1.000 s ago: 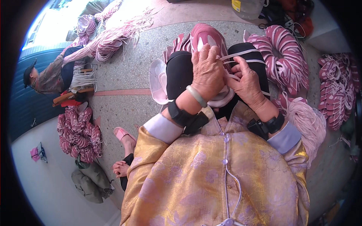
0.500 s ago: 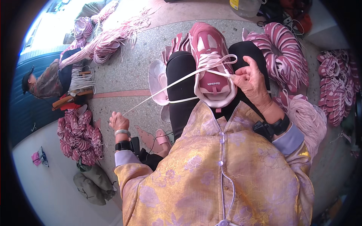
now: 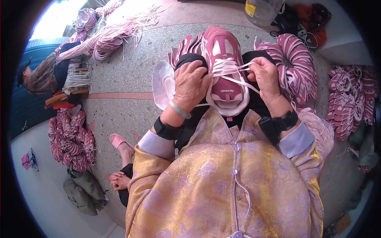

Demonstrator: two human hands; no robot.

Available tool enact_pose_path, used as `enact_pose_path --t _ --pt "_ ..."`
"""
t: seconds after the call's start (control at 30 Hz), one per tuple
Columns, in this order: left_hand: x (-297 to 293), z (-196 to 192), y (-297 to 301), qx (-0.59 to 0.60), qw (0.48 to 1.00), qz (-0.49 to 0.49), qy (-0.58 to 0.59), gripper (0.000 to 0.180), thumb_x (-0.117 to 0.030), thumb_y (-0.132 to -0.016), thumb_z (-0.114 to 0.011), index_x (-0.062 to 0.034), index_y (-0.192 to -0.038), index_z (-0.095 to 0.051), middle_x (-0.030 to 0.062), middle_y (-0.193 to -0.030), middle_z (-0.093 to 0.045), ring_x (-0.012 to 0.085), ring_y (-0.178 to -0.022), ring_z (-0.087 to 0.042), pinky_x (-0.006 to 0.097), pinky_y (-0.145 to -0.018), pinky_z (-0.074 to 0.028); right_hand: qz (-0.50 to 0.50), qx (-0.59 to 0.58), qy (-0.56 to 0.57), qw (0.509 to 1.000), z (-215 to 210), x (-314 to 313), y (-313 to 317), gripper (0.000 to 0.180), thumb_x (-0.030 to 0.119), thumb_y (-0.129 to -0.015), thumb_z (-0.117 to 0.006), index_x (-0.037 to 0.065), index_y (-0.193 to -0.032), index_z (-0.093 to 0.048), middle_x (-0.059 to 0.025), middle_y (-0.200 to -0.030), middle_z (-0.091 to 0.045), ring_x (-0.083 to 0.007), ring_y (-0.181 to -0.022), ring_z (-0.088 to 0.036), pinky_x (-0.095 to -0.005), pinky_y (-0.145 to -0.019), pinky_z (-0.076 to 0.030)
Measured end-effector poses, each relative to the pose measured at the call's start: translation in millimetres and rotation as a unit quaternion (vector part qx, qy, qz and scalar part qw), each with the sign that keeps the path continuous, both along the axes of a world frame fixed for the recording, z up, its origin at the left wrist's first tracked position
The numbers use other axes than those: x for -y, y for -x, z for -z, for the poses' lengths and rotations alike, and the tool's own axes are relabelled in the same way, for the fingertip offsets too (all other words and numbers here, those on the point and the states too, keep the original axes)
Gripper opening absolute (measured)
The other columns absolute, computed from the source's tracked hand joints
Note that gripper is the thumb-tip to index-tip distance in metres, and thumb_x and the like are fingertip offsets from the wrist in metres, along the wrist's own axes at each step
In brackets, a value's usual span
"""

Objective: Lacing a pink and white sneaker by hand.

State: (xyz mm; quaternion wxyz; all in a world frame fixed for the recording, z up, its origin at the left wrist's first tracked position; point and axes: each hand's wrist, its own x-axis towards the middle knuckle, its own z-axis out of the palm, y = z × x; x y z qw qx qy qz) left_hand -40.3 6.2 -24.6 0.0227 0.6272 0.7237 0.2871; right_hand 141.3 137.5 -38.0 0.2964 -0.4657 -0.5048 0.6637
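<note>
A pink shoe (image 3: 227, 88) rests between the knees (image 3: 191, 58), lacing apparently underway; the right hand's (image 3: 265, 76) fingers pinch the lace (image 3: 225, 66), the left hand's (image 3: 191, 82) grip is unclear. Tightening likely calls for even pulling.

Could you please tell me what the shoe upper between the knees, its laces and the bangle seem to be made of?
Shoe upper: perhaps matte suede or synthetic, from its dull pink surface.
Laces: probably matte woven textile, since they bend softly and look flat.
Bangle: possibly polished stone, glass or plastic, being smooth, pale and rounded.
</note>
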Motion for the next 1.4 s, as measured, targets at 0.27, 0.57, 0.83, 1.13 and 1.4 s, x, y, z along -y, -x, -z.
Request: enact_pose_path --t 0.27,0.57,0.83,1.13,1.4 --pt "-8.7 -5.5 -19.8 -0.012 0.998 -0.028 0.061 0.022 -0.028 -0.076 -0.063 -0.0067 -0.075 -0.060 0.0071 -0.090 -0.059 0.0270 -0.084 -0.054 0.039 -0.077 -0.037 0.057 -0.148 -0.034 0.987 -7.6 10.0 14.0 0.009 0.003 -0.084 -0.057 -0.002 -0.090 -0.061 -0.0013 -0.076 -0.061 -0.0060 -0.066 -0.056 -0.0187 -0.063 -0.045" --pt "-7.3 -8.2 -19.6 0.083 0.995 0.023 -0.047 0.014 -0.010 -0.071 -0.067 -0.0041 -0.070 -0.054 0.0079 -0.074 -0.054 0.0279 -0.068 -0.054 0.035 -0.060 -0.042 -0.284 0.011 0.044 0.958 -25.0 -22.6 -12.1 0.016 0.016 -0.084 -0.060 0.001 -0.082 -0.064 0.0024 -0.058 -0.056 -0.0001 -0.046 -0.045 -0.0152 -0.042 -0.034" --pt "8.7 -34.9 -28.1 0.144 0.983 0.115 -0.003 0.012 0.000 -0.074 -0.061 -0.0026 -0.069 -0.050 0.0096 -0.060 -0.045 0.0268 -0.056 -0.049 0.034 -0.050 -0.038 -0.269 -0.014 0.056 0.961 -17.8 -16.4 -9.6 0.019 0.023 -0.086 -0.058 0.006 -0.083 -0.062 0.0031 -0.069 -0.056 -0.0018 -0.065 -0.051 -0.0157 -0.058 -0.039" --pt "61.3 -98.2 22.7 0.343 0.914 0.170 0.134 0.012 -0.001 -0.078 -0.059 -0.0012 -0.070 -0.050 0.0065 -0.059 -0.046 0.0177 -0.051 -0.044 0.028 -0.049 -0.035 -0.200 0.031 0.017 0.979 -14.1 -3.4 -6.7 0.017 0.022 -0.086 -0.057 0.007 -0.093 -0.061 0.0041 -0.080 -0.057 -0.0028 -0.070 -0.049 -0.0174 -0.067 -0.039" --pt "84.4 -80.2 42.0 0.471 0.860 0.060 0.186 0.015 -0.008 -0.083 -0.061 -0.0021 -0.072 -0.053 -0.0028 -0.062 -0.047 0.0043 -0.056 -0.040 0.021 -0.049 -0.033 -0.276 0.148 -0.145 0.938 -29.6 11.0 -37.9 0.017 0.016 -0.082 -0.058 0.000 -0.087 -0.059 -0.0096 -0.067 -0.058 -0.0099 -0.057 -0.052 -0.0270 -0.053 -0.042"
